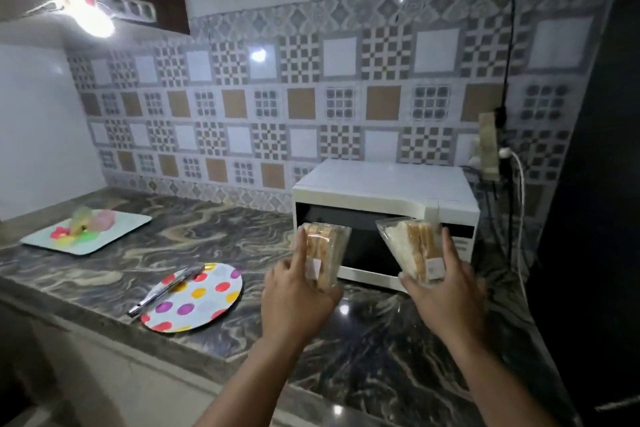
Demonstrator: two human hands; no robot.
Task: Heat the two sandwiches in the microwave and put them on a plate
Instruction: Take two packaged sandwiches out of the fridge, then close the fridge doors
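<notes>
My left hand (298, 302) grips one wrapped triangular sandwich (323, 250), held upright in clear plastic. A second wrapped sandwich (412, 246) is in my right hand (446, 298). Both are held just in front of the white microwave (381, 191), whose dark door is closed, on the marble counter. A round plate with coloured polka dots (201, 302) lies on the counter to the left of my hands, with metal tongs (166, 288) resting across its left edge.
A pale rectangular tray (114, 232) with colourful wrapped items sits at the far left of the counter (225, 236). Cables and a power strip (488, 149) hang on the tiled wall right of the microwave. A dark tall surface stands at the right edge.
</notes>
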